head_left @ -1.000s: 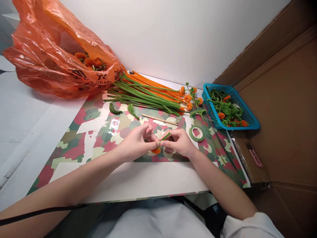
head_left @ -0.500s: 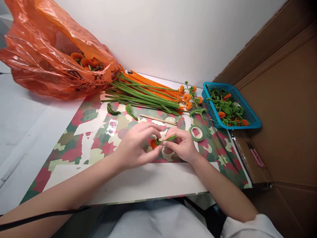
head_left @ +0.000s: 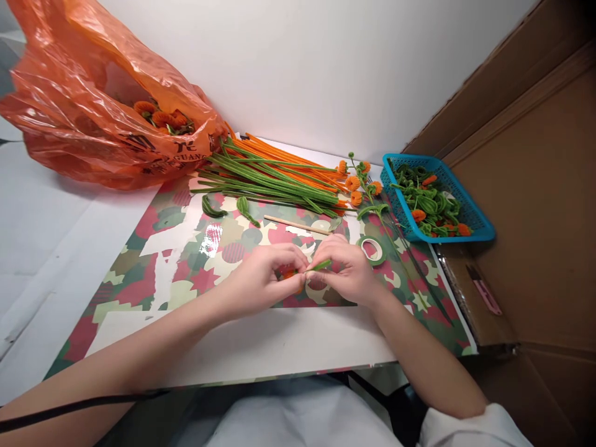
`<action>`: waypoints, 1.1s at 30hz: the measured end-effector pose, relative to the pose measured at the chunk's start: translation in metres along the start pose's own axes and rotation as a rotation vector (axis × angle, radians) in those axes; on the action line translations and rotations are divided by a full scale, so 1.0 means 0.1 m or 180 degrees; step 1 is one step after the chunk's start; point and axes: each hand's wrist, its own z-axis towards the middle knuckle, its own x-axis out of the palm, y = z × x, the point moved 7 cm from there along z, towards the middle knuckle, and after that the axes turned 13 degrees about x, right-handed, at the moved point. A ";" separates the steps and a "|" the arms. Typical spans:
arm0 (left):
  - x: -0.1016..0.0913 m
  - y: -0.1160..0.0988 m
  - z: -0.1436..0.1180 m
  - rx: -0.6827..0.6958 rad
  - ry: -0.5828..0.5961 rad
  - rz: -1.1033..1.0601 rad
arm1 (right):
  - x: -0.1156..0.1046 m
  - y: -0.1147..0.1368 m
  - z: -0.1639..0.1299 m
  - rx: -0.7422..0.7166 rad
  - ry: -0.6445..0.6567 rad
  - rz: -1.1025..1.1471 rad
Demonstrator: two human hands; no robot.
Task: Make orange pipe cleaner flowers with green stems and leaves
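Observation:
My left hand [head_left: 267, 276] is closed, thumb and fingers pinching a small orange pipe-cleaner flower [head_left: 289, 274] that is mostly hidden behind them. Its green pipe-cleaner stem [head_left: 321, 265] runs to the right into my right hand [head_left: 347, 267], which pinches it between thumb and forefinger. The fingertips of both hands meet at the joint of flower and stem. Right beside my right hand lies a roll of green tape [head_left: 382, 251]. Beyond the hands are a thin wooden stick [head_left: 298, 224] and two bent green pipe-cleaner leaves, one curved [head_left: 213, 207] and one straighter [head_left: 248, 212].
Green pipe cleaners [head_left: 274, 180] and orange ones [head_left: 284, 158] lie in a bundle at the back. An orange plastic bag [head_left: 93, 124] holds more flowers. A finished flower spray [head_left: 367, 186] rests near a blue basket [head_left: 484, 234] of green and orange pieces. Cardboard [head_left: 535, 186] stands at the right.
My left fingers have closed in around the flower, covering more of it. Both hands have drawn together, and the view has shifted slightly.

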 end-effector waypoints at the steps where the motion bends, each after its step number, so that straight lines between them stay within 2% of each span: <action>1: 0.02 0.03 0.00 -0.0188 0.0159 -0.0383 | 0.01 0.01 0.01 -0.0012 0.0147 0.0058; 6: 0.15 0.06 -0.04 -0.0874 0.0827 -0.1936 | 0.09 0.06 0.01 -0.0001 0.0613 0.0601; 9: 0.16 0.07 -0.04 -0.0978 0.0975 -0.2106 | 0.10 0.04 0.00 0.0073 0.0631 0.0746; 11: 0.13 0.08 -0.01 -0.0833 0.0846 -0.1733 | 0.06 0.00 0.00 0.0181 0.0475 0.0691; 13: 0.07 0.09 0.02 -0.0561 0.0571 -0.1030 | 0.02 -0.03 0.00 0.0288 0.0265 0.0504; 18: -0.06 -0.09 0.04 0.0494 -0.0374 0.1567 | 0.01 -0.10 0.01 0.0583 -0.0127 0.0081; 21: -0.02 -0.16 0.00 0.0813 -0.0607 0.2078 | 0.02 -0.13 0.01 0.0766 -0.0284 0.0084; 24: -0.03 -0.09 0.01 0.0543 -0.0554 0.1512 | 0.01 -0.15 0.00 0.0784 -0.0354 0.0046; 29: 0.04 0.10 0.02 -0.0425 0.0093 -0.0549 | -0.02 -0.08 -0.01 0.0359 -0.0002 -0.0020; 31: 0.11 0.12 0.00 -0.0704 0.0386 -0.1251 | -0.04 -0.04 -0.02 0.0188 0.0103 0.0086; 33: 0.17 0.12 -0.03 -0.0904 0.0515 -0.1770 | -0.08 -0.05 -0.01 0.0176 0.0120 0.0260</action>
